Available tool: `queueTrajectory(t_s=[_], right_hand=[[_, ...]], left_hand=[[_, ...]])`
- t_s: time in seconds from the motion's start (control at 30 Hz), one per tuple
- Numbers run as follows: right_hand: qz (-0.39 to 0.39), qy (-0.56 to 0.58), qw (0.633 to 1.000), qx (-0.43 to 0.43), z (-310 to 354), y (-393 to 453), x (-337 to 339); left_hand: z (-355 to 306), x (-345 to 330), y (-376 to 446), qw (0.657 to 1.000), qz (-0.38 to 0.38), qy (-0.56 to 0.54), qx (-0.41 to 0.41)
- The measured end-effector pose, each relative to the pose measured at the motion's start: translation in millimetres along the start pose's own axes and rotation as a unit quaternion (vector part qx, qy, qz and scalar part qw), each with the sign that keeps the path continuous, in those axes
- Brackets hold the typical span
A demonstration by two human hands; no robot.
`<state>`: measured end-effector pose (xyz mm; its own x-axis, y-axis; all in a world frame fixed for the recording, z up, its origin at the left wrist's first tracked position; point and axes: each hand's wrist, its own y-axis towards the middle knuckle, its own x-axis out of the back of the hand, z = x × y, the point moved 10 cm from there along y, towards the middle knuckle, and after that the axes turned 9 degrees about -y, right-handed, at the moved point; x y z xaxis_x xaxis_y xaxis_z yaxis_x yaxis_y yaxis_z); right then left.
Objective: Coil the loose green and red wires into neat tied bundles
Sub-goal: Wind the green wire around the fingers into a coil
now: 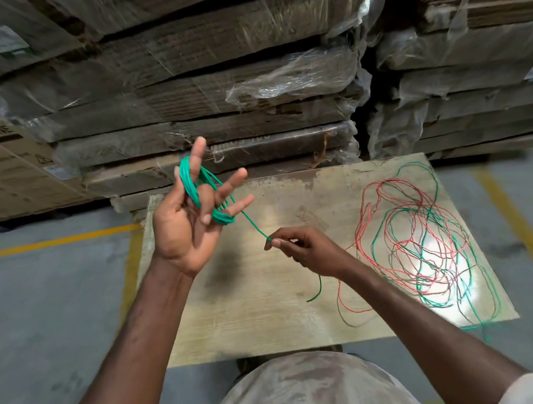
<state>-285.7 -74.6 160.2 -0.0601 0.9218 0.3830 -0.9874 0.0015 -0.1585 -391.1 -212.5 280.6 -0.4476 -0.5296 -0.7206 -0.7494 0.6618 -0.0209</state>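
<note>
The left hand [185, 219] is raised above the left end of the surface [263, 309], palm toward the camera and fingers spread. A green coil [197, 194] of several turns is wound around those fingers, running from the base of the index finger down to the little finger, with the thumb bent across it. From the coil's lower end a single green wire [255, 228] runs taut down to the right hand [304, 250], which pinches it between thumb and fingertips just above the surface. The short free end of that wire comes out below the right hand and curls onto the surface. On the right half of the surface lies a loose tangle of wires [419, 244], red and green strands looped over each other, one green loop hanging past the near right edge. Stacked boxes [223, 90] wrapped in plastic stand behind the surface.
</note>
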Motion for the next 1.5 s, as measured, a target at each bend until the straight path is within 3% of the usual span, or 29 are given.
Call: queueTrajectory(t_s=[0.13, 0.3, 0.43, 0.53, 0.63, 0.7, 0.87, 1.03, 1.2, 1.33, 1.5], right_hand=[[0.035, -0.070, 0.996, 0.031, 22.0, -12.8, -17.4], [0.070, -0.079, 0.993, 0.050, 56.1, -21.4, -7.1], [0.099, -0.130, 0.985, 0.051, 71.8, -25.7, 12.0], [0.089, -0.200, 0.974, 0.059, 83.0, -23.5, 27.6], [0.057, -0.244, 0.965, 0.076, 96.5, -16.2, 44.8], [0.023, -0.276, 0.957, 0.090, 105.0, -8.5, 60.0], [-0.039, -0.340, 0.927, 0.151, 117.0, 13.6, 95.4], [-0.053, -0.324, 0.928, 0.174, 109.2, 30.3, 105.8], [-0.038, -0.287, 0.942, 0.169, 97.8, 38.1, 97.2], [-0.036, -0.244, 0.957, 0.150, 82.9, 36.6, 87.0], [-0.073, -0.071, 0.990, 0.100, 56.1, 30.7, 82.3]], left_hand=[[-8.7, 6.4, 17.3, 0.998, -0.038, 0.006, -0.040], [2.6, 20.7, 25.4, 0.969, -0.081, 0.216, -0.090], [14.9, 36.4, 24.2, 0.866, -0.091, 0.482, -0.098], [27.6, 38.2, 18.4, 0.793, -0.083, 0.599, -0.079], [34.2, 36.6, 11.6, 0.763, -0.097, 0.637, -0.051], [42.0, 37.7, 9.2, 0.774, -0.082, 0.628, -0.018], [84.2, 33.3, -9.6, 0.883, 0.004, 0.447, 0.139], [100.2, 17.3, -28.3, 0.919, 0.053, 0.313, 0.232], [101.8, 4.8, -39.5, 0.950, 0.033, 0.157, 0.268], [97.8, 3.2, -37.6, 0.962, 0.027, 0.124, 0.244], [91.6, 0.0, -29.5, 0.973, 0.003, 0.053, 0.223]])
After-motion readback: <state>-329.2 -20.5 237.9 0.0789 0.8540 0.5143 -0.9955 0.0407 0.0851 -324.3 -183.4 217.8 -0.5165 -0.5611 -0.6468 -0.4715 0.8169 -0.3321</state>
